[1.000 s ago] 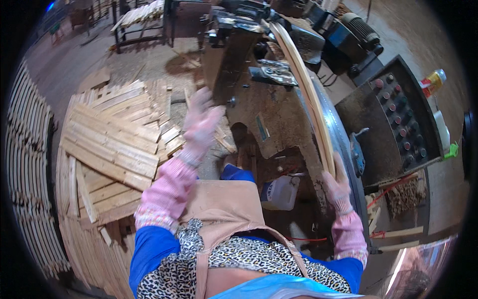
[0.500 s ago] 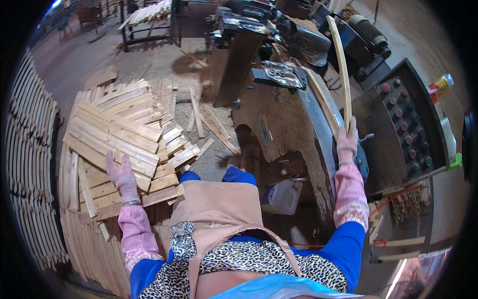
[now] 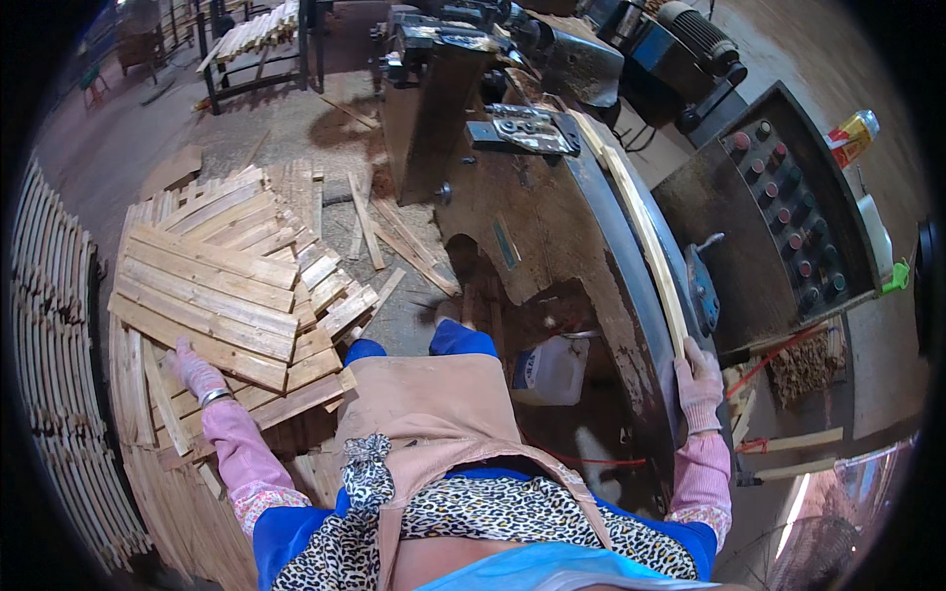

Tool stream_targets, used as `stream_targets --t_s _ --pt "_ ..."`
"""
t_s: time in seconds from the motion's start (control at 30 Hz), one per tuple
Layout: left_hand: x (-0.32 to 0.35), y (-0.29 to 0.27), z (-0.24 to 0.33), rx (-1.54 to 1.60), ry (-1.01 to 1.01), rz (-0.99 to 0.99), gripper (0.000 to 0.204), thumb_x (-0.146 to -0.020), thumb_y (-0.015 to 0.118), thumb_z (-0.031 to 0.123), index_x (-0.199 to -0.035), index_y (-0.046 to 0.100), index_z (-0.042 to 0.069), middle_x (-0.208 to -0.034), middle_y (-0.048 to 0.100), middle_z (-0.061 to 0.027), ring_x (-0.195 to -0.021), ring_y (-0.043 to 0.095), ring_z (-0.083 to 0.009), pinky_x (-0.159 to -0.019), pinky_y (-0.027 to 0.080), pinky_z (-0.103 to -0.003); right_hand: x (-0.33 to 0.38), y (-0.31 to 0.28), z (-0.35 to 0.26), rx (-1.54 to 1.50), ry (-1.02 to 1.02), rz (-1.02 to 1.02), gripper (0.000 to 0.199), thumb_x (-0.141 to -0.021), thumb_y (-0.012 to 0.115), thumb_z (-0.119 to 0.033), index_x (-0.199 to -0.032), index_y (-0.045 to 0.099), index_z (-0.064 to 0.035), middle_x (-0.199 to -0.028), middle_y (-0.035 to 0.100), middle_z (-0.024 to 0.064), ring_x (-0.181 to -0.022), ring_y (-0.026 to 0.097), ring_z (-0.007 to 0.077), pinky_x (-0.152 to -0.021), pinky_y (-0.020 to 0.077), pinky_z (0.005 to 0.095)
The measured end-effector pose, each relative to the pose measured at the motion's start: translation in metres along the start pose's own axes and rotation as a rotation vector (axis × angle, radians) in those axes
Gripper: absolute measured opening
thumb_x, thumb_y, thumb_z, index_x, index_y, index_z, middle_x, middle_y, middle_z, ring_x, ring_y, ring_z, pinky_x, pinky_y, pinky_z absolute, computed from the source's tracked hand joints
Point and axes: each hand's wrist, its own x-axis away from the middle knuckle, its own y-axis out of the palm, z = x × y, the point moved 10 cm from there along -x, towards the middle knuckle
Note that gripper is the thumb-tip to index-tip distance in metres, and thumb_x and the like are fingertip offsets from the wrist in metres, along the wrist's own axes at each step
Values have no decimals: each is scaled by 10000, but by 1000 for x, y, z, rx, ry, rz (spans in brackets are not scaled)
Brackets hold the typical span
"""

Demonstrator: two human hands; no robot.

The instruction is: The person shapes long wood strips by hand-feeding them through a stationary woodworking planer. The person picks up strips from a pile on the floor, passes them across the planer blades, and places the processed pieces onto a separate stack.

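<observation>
Apparently guiding a long, pale wooden strip (image 3: pixel 643 225) along the grey metal worktop (image 3: pixel 641 305) with grasping right hand (image 3: pixel 701 390), probably needing alignment next, with left hand (image 3: pixel 197 376), grip unclear, at flat, tan wooden boards (image 3: pixel 212 295) left of the worktop.

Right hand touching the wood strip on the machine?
Touching: the head view shows the right hand at the near end of the wood strip, no gap.

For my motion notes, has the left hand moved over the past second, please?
Yes: the left hand has moved leftward and downward in view, from right of the planks to their near left part.
</observation>
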Motion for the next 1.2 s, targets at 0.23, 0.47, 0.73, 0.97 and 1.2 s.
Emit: stream_targets --t_s 0.23,0.47,0.73,0.97,1.2 --pt "-16 24 -23 119 -398 -168 552 -899 707 241 -1331 555 -68 -1204 658 -171 -972 687 -351 -878 580 -477 -55 5 -44 -6 -237 238 427 -855 741 -243 -1278 702 -204 -1117 692 145 -1027 651 337 -911 528 446" --pt "19 15 39 491 -200 -327 462 -913 682 141 -1306 574 -75 -1181 672 -171 -1035 676 -338 -981 551 -439 -187 68 -87 123 -388 223 400 -909 694 -344 -1286 691 -211 -1083 698 126 -1023 636 350 -904 509 483" --pt "186 158 186 532 28 -473 303 -879 728 117 -1143 633 3 -999 660 -83 -815 637 -206 -725 535 -323 -135 46 -345 -738 -709 -17 310 -935 721 -177 -1228 715 -77 -1172 727 153 -1134 681 303 -1018 522 392" --pt "394 335 224 670 -275 -901 463 -865 760 110 -1270 557 11 -916 646 -29 -690 570 -128 -589 489 -281 -63 8 -395 -355 -876 122 704 -766 765 -129 -1420 514 -196 -1232 630 191 -1101 614 412 -921 532 493" --pt "498 340 196 470 -341 -1580 570 -958 701 165 -1426 433 -21 -1015 627 -55 -845 613 -116 -669 505 -224 -22 -13 -134 -300 -295 212 701 -818 750 -142 -1480 519 -133 -1103 649 195 -994 634 379 -913 515 470"
